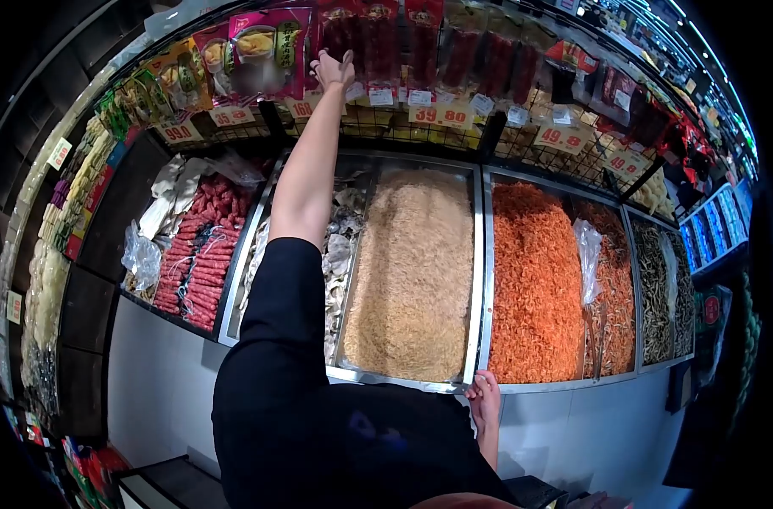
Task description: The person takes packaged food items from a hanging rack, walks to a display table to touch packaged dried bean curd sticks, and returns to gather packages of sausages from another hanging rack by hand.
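My left hand [332,69] is stretched up to the hanging rack, fingers bent but apart, beside a pink food bag [267,55] and just below dark red packets [340,30]. Nothing shows clearly in its grasp. My right hand [485,394] is low, by the front metal rim [420,384], its fingers loosely bent and apart at the corner between two bins. Under my left arm lie pale grey dried pieces [346,222]. To the right of them is a bin of small tan dried food [416,271], then one of orange dried food [535,288].
Red sausages [204,280] and a clear plastic bag [140,259] lie in the left bin. Dark dried goods [653,288] fill the far right bin. Price signs [441,116] hang on the wire rack. Packed shelves [72,199] stand at the left.
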`<control>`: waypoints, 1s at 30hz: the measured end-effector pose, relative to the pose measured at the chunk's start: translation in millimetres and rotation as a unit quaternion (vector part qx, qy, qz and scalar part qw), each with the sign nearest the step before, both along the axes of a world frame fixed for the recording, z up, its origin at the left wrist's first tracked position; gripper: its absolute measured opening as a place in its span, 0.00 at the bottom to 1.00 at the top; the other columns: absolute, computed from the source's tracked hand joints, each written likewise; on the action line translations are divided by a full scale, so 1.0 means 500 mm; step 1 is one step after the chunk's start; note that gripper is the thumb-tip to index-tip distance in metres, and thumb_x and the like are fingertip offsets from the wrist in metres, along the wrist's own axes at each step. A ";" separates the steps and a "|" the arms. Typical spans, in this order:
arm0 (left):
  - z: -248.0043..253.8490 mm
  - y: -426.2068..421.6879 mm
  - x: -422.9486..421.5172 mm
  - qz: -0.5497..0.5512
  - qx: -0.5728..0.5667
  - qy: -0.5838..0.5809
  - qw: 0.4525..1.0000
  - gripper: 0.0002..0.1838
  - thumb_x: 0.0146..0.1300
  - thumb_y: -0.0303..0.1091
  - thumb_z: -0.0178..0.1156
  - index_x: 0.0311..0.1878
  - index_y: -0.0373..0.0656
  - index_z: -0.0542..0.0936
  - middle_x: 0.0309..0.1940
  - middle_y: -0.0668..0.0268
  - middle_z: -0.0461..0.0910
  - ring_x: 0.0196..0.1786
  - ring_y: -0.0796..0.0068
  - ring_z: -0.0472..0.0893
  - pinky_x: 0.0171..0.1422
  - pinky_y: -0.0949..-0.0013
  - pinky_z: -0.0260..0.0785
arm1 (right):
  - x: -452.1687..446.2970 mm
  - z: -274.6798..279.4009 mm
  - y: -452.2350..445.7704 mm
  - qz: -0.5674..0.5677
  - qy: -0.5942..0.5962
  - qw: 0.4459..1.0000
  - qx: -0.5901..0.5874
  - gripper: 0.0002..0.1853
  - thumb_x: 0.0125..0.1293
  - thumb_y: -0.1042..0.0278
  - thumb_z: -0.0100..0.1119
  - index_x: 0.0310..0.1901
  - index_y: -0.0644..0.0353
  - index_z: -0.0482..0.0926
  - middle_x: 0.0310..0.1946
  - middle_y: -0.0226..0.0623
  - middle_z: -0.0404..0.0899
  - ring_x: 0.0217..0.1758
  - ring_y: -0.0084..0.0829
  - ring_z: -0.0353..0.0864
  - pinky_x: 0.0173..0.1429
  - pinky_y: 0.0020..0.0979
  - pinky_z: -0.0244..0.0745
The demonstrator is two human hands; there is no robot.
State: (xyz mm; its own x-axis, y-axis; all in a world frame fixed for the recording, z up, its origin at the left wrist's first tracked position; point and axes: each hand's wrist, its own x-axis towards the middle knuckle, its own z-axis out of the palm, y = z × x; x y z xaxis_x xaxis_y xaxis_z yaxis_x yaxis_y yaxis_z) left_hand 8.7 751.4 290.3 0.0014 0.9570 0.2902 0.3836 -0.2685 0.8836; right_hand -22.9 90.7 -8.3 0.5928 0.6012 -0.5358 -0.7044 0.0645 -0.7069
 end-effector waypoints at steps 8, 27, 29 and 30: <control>-0.054 0.119 0.036 -0.078 0.075 -0.115 0.987 0.34 0.49 0.53 0.72 0.49 0.37 0.71 0.44 0.54 0.79 0.50 0.54 0.78 0.54 0.57 0.70 | 0.005 0.036 0.008 -0.060 -0.046 0.997 0.013 0.10 0.66 0.75 0.55 0.48 0.58 0.71 0.21 0.25 0.66 0.22 0.20 0.65 0.30 0.25 0.67; -0.030 -0.394 -0.295 -0.436 -0.098 -0.312 0.838 0.15 0.69 0.36 0.53 0.51 0.38 0.64 0.39 0.52 0.81 0.32 0.68 0.83 0.40 0.66 0.79 | 0.055 0.075 0.157 0.129 -0.096 0.986 0.053 0.10 0.66 0.77 0.55 0.48 0.65 0.72 0.30 0.33 0.75 0.28 0.22 0.74 0.34 0.25 0.73; -0.163 -0.463 -0.289 -0.454 -0.212 -0.254 0.827 0.15 0.68 0.33 0.55 0.53 0.39 0.65 0.43 0.51 0.80 0.40 0.66 0.82 0.42 0.65 0.78 | 0.043 0.121 0.210 0.130 -0.122 0.982 0.057 0.11 0.67 0.74 0.55 0.50 0.64 0.71 0.35 0.34 0.76 0.33 0.24 0.77 0.37 0.26 0.76; -0.213 -0.515 -0.280 -0.432 -0.248 -0.165 0.851 0.19 0.67 0.36 0.58 0.56 0.40 0.67 0.47 0.55 0.78 0.46 0.68 0.80 0.46 0.64 0.76 | 0.035 0.143 0.244 0.127 -0.149 0.979 0.061 0.12 0.69 0.72 0.54 0.52 0.63 0.71 0.39 0.35 0.77 0.39 0.26 0.79 0.40 0.27 0.78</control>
State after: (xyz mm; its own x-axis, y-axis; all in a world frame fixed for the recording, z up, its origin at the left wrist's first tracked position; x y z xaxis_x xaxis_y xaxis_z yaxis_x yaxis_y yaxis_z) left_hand -131.3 494.0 184.1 0.7639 0.6447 -0.0282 -0.0585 0.1127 0.9919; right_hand -5.5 212.5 63.0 0.5353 0.7979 -0.2772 -0.4725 0.0108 -0.8813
